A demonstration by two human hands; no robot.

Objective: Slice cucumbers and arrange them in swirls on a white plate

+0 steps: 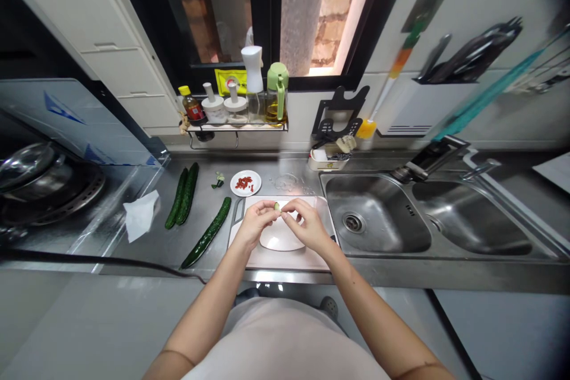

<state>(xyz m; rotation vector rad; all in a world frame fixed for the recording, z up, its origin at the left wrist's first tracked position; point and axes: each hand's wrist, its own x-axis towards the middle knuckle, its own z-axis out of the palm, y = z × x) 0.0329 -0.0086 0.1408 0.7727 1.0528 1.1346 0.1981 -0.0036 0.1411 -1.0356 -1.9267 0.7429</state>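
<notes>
Between the fingertips of my left hand (258, 221) is a small pale-green piece (276, 206) that looks like a cucumber slice. My right hand (307, 224) pinches at the same piece from the other side, thumb and forefinger meeting at its edge. Just below both hands, a white plate (280, 240) lies on the white cutting board (253, 259). A whole cucumber (207, 234) rests left of the board. Farther left lie two more cucumbers (187, 193) side by side. Small green cucumber pieces (218, 180) sit behind, near a small white dish (253, 190) of red bits.
To the right is a double steel sink (378, 214) with a faucet (430, 160). A rack (240, 127) of seasoning bottles hangs under the window. A crumpled paper towel (140, 215) lies left, near the stove with a lidded pot (35, 172). Water drops wet the counter behind the board.
</notes>
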